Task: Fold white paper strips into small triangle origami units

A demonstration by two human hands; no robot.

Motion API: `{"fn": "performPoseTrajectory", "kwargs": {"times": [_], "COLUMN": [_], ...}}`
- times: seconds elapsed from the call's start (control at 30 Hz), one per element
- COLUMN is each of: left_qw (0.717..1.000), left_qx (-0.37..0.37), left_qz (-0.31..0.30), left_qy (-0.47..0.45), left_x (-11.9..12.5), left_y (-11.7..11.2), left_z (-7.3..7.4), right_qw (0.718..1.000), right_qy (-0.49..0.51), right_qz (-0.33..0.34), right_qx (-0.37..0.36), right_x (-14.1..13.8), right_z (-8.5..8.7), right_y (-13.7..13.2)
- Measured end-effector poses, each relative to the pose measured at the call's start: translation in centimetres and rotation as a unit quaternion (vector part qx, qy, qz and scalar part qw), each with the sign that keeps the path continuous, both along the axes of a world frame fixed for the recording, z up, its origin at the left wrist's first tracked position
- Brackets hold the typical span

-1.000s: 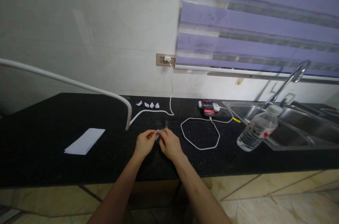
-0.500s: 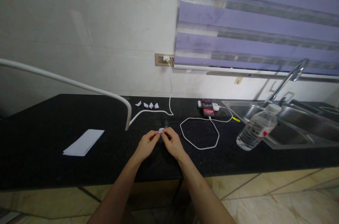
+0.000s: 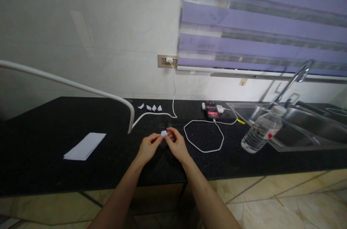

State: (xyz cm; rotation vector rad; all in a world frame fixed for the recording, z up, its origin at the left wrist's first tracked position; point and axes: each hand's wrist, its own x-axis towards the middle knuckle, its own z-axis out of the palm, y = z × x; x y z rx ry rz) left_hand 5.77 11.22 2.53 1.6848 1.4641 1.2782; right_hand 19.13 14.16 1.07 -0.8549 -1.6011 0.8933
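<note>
Between my two hands, just above the black countertop (image 3: 114, 175), is a small folded piece of white paper (image 3: 164, 133). The thumb and fingertips of my left hand (image 3: 148, 147) pinch its left side. My right hand (image 3: 176, 145) has its thumb and fingers at the paper's right edge, the fingertips curled close to it. Farther back stand several small folded paper pieces (image 3: 154, 108) in a short row. To the left lies a stack of white paper strips (image 3: 85, 146), flat on the counter.
A white cable (image 3: 204, 151) loops right of my hands, joined to a blurred-out device (image 3: 212, 109). A clear water bottle (image 3: 262, 131) stands beside the steel sink (image 3: 292, 135) and faucet (image 3: 295, 77). A thick white tube (image 3: 81, 86) crosses at left. A plug sits in the wall socket (image 3: 163, 61).
The fingers of my right hand have lifted and opened a little, so more of the folded paper shows. The paper's angle has turned slightly; the other things stay put.
</note>
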Motion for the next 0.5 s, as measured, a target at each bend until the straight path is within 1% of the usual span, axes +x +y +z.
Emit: {"fn": "performPoseTrajectory", "kwargs": {"times": [0.13, 0.3, 0.5], "left_qw": [1.0, 1.0, 1.0], "left_qx": [-0.005, -0.001, 0.0], "left_qz": [0.002, 0.0, -0.006], "left_qy": [0.002, 0.01, 0.016], "left_x": [0.03, 0.0, 0.12], "left_y": [-0.06, -0.02, -0.05], "left_z": [0.15, 0.12, 0.2], "right_qw": [1.0, 0.996, 0.998], "right_qy": [0.011, 0.033, 0.041], "right_qz": [0.007, 0.024, 0.02], "right_qx": [-0.02, -0.074, -0.051], "right_x": [0.09, 0.15, -0.06], "right_z": [-0.21, -0.04, 0.07], "right_y": [0.32, 0.36, 0.25]}}
